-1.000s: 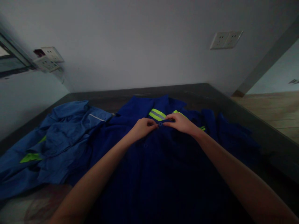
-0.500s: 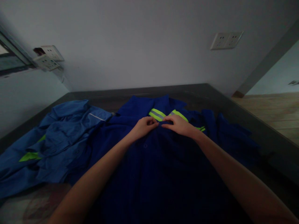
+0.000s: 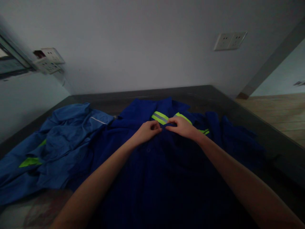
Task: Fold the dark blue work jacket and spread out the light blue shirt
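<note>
Working the coat, spread on the bench and running from the centre down to six o'clock. With the left hand, pinching a little cloth between thumb and forefinger, almost closed, with a small ring of space behind the tips. With the right hand, at three o'clock from the left and nearly touching at the fingertips, gripping the same raised bit, with the fingers parted by little more than cloth. Cannot tell what else lies between the tips: too dark and small. Can make out a button at seven o'clock from there and a neon strip at twelve. Can also see a jacket at nine, right up against the coat.

Could lose the cloth if either pinch slackens, with so little taken up. Could skew the coat by tugging unevenly, or drag the jacket along. Could miss seams by eye in such dim light.
</note>
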Action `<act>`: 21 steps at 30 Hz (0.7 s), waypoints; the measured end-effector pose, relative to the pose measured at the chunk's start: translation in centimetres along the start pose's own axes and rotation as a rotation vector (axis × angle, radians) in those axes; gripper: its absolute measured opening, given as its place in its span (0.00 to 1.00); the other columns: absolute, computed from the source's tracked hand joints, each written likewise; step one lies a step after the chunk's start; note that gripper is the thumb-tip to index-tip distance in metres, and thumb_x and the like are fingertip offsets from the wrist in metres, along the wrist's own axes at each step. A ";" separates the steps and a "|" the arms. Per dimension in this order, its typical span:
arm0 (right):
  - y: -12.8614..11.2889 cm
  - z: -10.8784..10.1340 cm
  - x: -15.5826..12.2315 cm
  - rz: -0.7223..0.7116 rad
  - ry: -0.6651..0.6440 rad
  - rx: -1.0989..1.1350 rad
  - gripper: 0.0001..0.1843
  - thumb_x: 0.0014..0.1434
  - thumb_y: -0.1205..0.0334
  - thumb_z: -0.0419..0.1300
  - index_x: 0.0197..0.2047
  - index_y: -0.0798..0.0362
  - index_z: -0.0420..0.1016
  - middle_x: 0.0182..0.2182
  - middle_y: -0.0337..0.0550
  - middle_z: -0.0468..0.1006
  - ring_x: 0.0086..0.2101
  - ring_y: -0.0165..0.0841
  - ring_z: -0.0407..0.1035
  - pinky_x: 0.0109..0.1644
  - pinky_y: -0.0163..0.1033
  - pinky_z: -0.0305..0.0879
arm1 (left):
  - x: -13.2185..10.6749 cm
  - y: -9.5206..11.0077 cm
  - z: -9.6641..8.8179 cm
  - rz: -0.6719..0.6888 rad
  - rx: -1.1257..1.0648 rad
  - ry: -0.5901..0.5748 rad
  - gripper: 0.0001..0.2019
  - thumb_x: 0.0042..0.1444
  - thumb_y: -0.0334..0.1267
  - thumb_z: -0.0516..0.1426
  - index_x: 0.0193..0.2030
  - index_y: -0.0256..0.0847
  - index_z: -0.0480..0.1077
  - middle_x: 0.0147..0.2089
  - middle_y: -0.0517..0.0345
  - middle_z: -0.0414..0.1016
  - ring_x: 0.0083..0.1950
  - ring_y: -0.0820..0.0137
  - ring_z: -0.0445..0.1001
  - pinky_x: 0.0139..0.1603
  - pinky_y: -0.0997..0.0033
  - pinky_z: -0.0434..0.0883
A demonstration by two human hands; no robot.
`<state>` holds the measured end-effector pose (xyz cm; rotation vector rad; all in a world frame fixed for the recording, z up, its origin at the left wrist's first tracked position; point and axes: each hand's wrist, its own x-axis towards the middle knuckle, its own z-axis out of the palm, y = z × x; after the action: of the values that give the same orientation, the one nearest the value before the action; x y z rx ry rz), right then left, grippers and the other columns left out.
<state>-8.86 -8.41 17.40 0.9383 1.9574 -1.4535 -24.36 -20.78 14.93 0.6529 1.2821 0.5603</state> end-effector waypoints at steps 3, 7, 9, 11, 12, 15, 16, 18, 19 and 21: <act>-0.4 0.1 -0.1 0.000 0.024 -0.048 0.06 0.53 0.62 0.58 0.27 0.55 0.71 0.25 0.39 0.71 0.28 0.30 0.63 0.32 0.37 0.51 | 0.0 0.0 0.3 -0.026 0.017 0.005 0.09 0.53 0.38 0.56 0.25 0.37 0.64 0.23 0.65 0.61 0.26 0.75 0.59 0.27 0.74 0.54; -1.3 0.2 -0.4 0.013 0.024 -0.093 0.06 0.54 0.63 0.58 0.26 0.54 0.70 0.25 0.40 0.71 0.28 0.30 0.63 0.32 0.37 0.50 | -0.1 0.1 0.7 -0.045 0.048 0.051 0.08 0.52 0.35 0.56 0.24 0.38 0.64 0.22 0.65 0.61 0.25 0.75 0.59 0.26 0.74 0.54; -1.8 0.3 -0.5 0.009 0.011 -0.117 0.07 0.55 0.64 0.57 0.26 0.55 0.69 0.25 0.41 0.71 0.28 0.31 0.63 0.32 0.37 0.49 | -0.2 0.2 1.0 -0.035 0.080 0.096 0.08 0.51 0.33 0.56 0.23 0.38 0.63 0.22 0.65 0.62 0.25 0.75 0.60 0.27 0.74 0.54; -2.2 0.5 -0.6 0.002 -0.004 -0.143 0.07 0.55 0.64 0.57 0.27 0.55 0.69 0.25 0.42 0.72 0.28 0.31 0.63 0.31 0.37 0.49 | -0.2 0.4 1.3 -0.015 0.120 0.147 0.07 0.51 0.30 0.55 0.23 0.38 0.63 0.22 0.65 0.63 0.26 0.75 0.61 0.27 0.74 0.54; -2.3 0.5 -0.6 -0.002 -0.010 -0.153 0.07 0.56 0.65 0.57 0.27 0.55 0.70 0.25 0.42 0.72 0.28 0.31 0.63 0.31 0.37 0.49 | -0.3 0.4 1.5 -0.008 0.138 0.167 0.07 0.51 0.30 0.55 0.23 0.38 0.63 0.23 0.64 0.63 0.26 0.74 0.61 0.28 0.74 0.55; -2.4 0.5 -0.7 -0.007 -0.013 -0.153 0.06 0.57 0.65 0.56 0.29 0.55 0.73 0.27 0.44 0.74 0.29 0.32 0.65 0.32 0.37 0.50 | -0.3 0.6 1.6 -0.015 0.151 0.191 0.08 0.52 0.31 0.55 0.23 0.38 0.63 0.23 0.64 0.64 0.27 0.74 0.62 0.28 0.74 0.55; -2.4 0.4 -0.7 -0.005 -0.006 -0.150 0.07 0.57 0.65 0.56 0.31 0.56 0.74 0.29 0.45 0.75 0.30 0.33 0.65 0.33 0.37 0.51 | -0.3 0.7 1.5 -0.017 0.136 0.182 0.08 0.53 0.33 0.55 0.23 0.38 0.64 0.23 0.63 0.64 0.27 0.74 0.62 0.28 0.74 0.55; -2.2 0.1 -0.7 0.010 0.011 -0.153 0.07 0.57 0.64 0.57 0.33 0.56 0.75 0.31 0.46 0.77 0.33 0.35 0.67 0.35 0.38 0.53 | -0.3 0.7 1.1 -0.001 0.092 0.138 0.08 0.55 0.36 0.55 0.26 0.37 0.66 0.25 0.62 0.66 0.28 0.73 0.63 0.29 0.73 0.57; -2.1 -0.1 -0.7 0.019 0.015 -0.156 0.07 0.57 0.63 0.57 0.33 0.56 0.76 0.32 0.47 0.77 0.33 0.35 0.67 0.35 0.38 0.54 | -0.3 0.8 0.9 0.017 0.074 0.108 0.08 0.56 0.37 0.54 0.28 0.37 0.67 0.26 0.62 0.67 0.29 0.73 0.64 0.30 0.73 0.58; -1.9 -0.5 -0.6 0.030 0.009 -0.159 0.07 0.58 0.63 0.57 0.34 0.56 0.76 0.33 0.48 0.78 0.34 0.36 0.68 0.36 0.38 0.55 | -0.4 0.8 0.4 0.064 0.057 0.053 0.07 0.56 0.38 0.54 0.31 0.37 0.68 0.28 0.61 0.67 0.30 0.72 0.64 0.31 0.73 0.59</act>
<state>-9.97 -8.46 19.11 0.9007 2.0223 -1.2585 -24.03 -20.57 15.78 0.7328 1.3350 0.5985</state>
